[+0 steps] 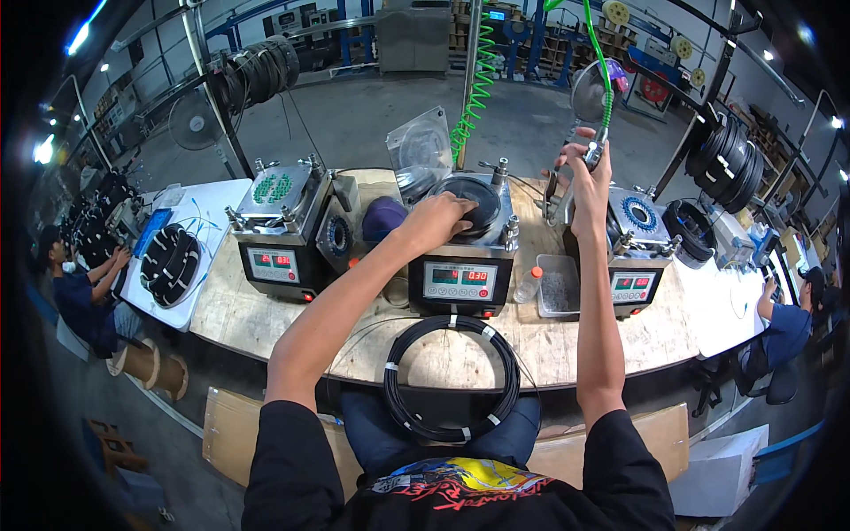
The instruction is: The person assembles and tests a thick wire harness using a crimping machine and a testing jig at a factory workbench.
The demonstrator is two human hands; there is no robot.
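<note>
The right hand (588,181) wraps a near-upright air gun (596,153), green hose (608,90) leaving upward; the left hand (436,219) bends over a flat black disc (483,200) on the middle benchtop machine (460,305), pinch unclear.

On the bench (549,358), pale and wooden: three machines (460,281) in a row; between middle and right ones, a bottle (529,287), capped in orange, beside a tub (560,312).
</note>
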